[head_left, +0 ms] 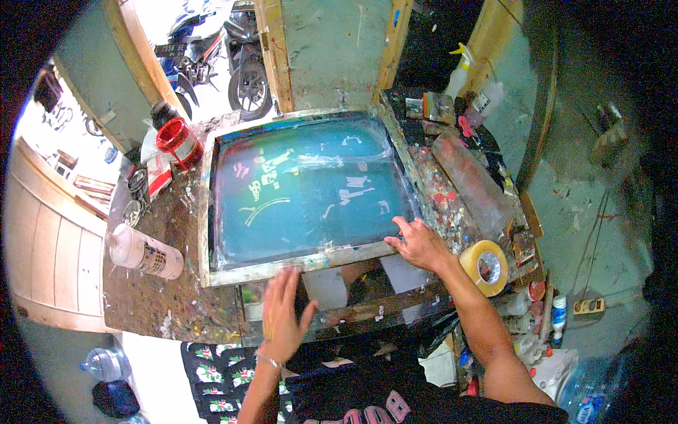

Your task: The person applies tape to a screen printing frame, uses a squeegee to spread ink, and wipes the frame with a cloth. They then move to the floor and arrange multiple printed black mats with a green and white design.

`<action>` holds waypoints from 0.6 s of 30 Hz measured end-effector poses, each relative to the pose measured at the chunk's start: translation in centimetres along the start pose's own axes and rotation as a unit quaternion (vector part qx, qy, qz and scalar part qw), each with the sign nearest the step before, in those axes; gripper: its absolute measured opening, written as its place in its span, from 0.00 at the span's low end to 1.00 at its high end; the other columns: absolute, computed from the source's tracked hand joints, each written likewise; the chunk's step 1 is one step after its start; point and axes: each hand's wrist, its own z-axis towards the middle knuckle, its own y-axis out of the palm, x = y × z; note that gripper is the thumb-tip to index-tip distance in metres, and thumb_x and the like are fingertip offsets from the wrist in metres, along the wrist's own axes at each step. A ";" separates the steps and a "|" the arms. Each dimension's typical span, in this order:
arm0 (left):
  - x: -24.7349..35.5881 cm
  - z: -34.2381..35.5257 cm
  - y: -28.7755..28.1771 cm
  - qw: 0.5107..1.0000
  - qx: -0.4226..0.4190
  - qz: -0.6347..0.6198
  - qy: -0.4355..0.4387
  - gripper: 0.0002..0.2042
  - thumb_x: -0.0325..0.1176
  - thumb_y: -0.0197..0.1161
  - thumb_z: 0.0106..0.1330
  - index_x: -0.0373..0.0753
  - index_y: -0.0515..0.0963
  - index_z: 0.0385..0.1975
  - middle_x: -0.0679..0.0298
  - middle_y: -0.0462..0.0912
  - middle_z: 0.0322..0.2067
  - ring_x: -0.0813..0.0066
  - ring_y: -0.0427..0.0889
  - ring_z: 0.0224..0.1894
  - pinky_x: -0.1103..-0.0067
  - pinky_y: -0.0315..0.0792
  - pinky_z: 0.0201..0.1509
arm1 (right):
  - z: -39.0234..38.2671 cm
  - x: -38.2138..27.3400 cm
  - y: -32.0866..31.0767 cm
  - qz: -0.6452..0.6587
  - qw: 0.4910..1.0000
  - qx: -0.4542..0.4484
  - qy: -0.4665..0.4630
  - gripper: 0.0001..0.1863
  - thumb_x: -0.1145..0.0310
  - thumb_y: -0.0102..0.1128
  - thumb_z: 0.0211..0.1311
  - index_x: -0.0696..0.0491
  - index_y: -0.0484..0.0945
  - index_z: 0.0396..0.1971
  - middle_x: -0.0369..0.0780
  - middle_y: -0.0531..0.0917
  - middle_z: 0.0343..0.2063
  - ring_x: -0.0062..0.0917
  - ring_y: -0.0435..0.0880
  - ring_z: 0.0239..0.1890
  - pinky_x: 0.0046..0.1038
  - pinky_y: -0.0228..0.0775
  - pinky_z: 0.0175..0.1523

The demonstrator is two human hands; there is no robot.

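A printing screen with a wooden frame (304,262) and teal mesh lies flat on the paint-stained bench. My right hand (418,244) presses on the frame's near right corner, fingers spread. My left hand (282,314) hovers open just below the frame's near edge, above a dark board on the bench front, and is slightly blurred. Neither hand holds anything.
A red can (179,142) and a white bottle lying on its side (145,256) sit left of the screen. A tape roll (485,266), a long squeegee (470,182) and a spray bottle (459,71) are on the right. Motorbikes stand beyond the doorway.
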 end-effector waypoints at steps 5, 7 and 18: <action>-3.3 4.5 1.3 0.993 -0.033 0.103 0.037 0.26 0.37 0.69 0.57 0.36 0.72 0.55 0.54 0.74 0.53 0.51 0.68 0.59 0.60 0.58 0.65 | 4.0 -1.3 1.6 0.057 0.994 0.044 -0.084 0.44 0.34 0.40 0.66 0.60 0.62 0.65 0.54 0.65 0.64 0.41 0.62 0.68 0.46 0.49 0.72; -3.9 4.8 1.9 0.993 -0.038 0.110 0.036 0.23 0.38 0.69 0.56 0.39 0.73 0.51 0.56 0.75 0.45 0.55 0.71 0.51 0.63 0.60 0.60 | 6.2 -2.5 2.1 0.044 0.993 0.009 -0.107 0.47 0.31 0.32 0.66 0.60 0.60 0.67 0.52 0.58 0.69 0.39 0.56 0.72 0.47 0.42 0.74; -4.7 4.1 3.0 0.995 -0.023 0.094 0.019 0.22 0.36 0.67 0.57 0.39 0.73 0.51 0.54 0.75 0.45 0.52 0.71 0.52 0.61 0.57 0.62 | 5.0 -2.5 0.4 0.149 0.970 0.029 -0.188 0.41 0.36 0.31 0.70 0.61 0.74 0.53 0.54 0.77 0.53 0.47 0.75 0.58 0.49 0.60 0.66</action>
